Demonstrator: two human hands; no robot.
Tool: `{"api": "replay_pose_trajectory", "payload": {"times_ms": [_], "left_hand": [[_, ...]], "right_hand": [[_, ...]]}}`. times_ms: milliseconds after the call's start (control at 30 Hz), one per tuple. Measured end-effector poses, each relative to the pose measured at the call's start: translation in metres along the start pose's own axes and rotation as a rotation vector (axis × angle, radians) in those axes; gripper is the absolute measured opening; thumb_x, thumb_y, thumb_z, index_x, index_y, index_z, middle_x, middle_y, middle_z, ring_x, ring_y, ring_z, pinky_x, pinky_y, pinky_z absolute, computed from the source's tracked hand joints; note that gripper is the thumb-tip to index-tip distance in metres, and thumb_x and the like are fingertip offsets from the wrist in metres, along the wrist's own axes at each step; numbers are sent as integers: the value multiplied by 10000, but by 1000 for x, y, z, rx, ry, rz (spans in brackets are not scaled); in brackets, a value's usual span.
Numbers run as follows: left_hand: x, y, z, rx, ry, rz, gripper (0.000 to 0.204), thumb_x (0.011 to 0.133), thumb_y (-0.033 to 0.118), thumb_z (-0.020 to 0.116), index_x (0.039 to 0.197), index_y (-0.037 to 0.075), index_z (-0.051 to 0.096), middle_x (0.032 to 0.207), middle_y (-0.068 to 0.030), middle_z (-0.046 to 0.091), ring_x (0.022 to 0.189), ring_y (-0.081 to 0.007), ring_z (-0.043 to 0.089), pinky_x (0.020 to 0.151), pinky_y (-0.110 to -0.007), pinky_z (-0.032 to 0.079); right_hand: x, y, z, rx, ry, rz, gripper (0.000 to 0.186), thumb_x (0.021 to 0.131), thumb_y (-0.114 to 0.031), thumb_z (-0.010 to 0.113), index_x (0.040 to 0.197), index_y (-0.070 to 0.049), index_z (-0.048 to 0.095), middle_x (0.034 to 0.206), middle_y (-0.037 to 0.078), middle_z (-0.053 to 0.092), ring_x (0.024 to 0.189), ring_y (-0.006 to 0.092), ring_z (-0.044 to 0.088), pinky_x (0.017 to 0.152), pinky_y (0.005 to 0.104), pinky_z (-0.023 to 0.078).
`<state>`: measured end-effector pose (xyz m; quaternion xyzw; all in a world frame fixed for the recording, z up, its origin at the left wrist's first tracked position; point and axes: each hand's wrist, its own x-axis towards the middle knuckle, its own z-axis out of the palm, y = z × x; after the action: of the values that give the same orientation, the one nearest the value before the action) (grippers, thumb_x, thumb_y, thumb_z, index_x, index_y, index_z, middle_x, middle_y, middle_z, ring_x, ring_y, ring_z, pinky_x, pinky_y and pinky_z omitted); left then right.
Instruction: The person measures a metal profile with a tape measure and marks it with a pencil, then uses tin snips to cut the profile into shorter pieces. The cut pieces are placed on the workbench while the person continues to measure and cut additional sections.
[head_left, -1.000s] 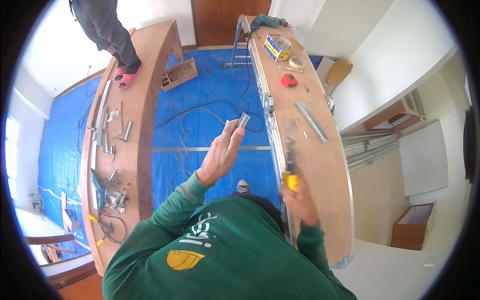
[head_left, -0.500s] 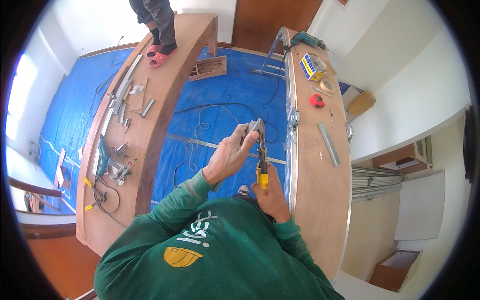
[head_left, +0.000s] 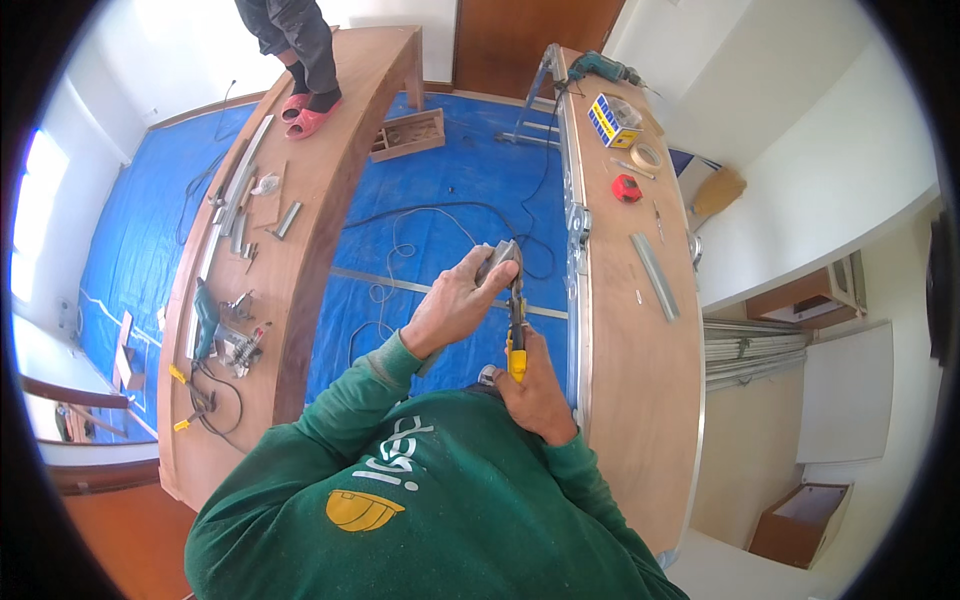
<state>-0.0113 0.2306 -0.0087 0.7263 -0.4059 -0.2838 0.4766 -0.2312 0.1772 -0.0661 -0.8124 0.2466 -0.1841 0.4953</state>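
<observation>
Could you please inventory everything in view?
Short metal piece: one, grey, centre
Metal snips: one, yellow-handled, centre
Long wooden benches: two, brown, left and right
Power tools: two, teal, both benches
Tape measure: one, red, right bench
Cardboard box: one, yellow-blue, right bench
Loose hardware: several, silver, left bench
Slippers: two, red, left bench
Plastic sheet: one, blue, below benches
Left grip: one, green-sleeved, holding metal piece
Right grip: one, green-sleeved, holding snips
</observation>
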Motion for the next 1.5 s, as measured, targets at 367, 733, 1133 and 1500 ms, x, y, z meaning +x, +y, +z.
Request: {"api": "replay_pose_trajectory", "payload": {"times_ms": [367,733,1133,1500], "left_hand": [[0,-2,11,7,-77,37,698,1148,649,603,1419,7,648,851,-178,656,765,-256,668,717,-449,521],[9,-13,6,3,-139,123,763,1118,685,612,1387,-30,596,1035,-368,741,1113,-619,707,843,-606,570],[5,-34,-53,-524,-199,76,655,1191,637,518,1338,0,558,937,-62,640,832,-154,644,724,-353,540],[-10,-36,-38,-43,-10,221,528,1187,292,603,1578,-56,528,1356,-330,720,1278,-536,692,1074,-533,557]], "right_hand": [[-15,30,16,26,166,193,567,984,-121,754,1474,56,531,1247,285,684,1159,461,703,1013,531,554],[0,51,39,124,160,162,236,1003,-170,761,1128,-20,629,878,153,687,774,294,693,718,455,541],[11,32,16,394,16,310,504,1008,-183,832,1432,-19,614,1039,40,683,948,179,680,887,339,558],[21,6,25,129,-36,299,655,995,-303,849,1472,33,552,1207,189,657,1092,328,659,992,464,537]]}}
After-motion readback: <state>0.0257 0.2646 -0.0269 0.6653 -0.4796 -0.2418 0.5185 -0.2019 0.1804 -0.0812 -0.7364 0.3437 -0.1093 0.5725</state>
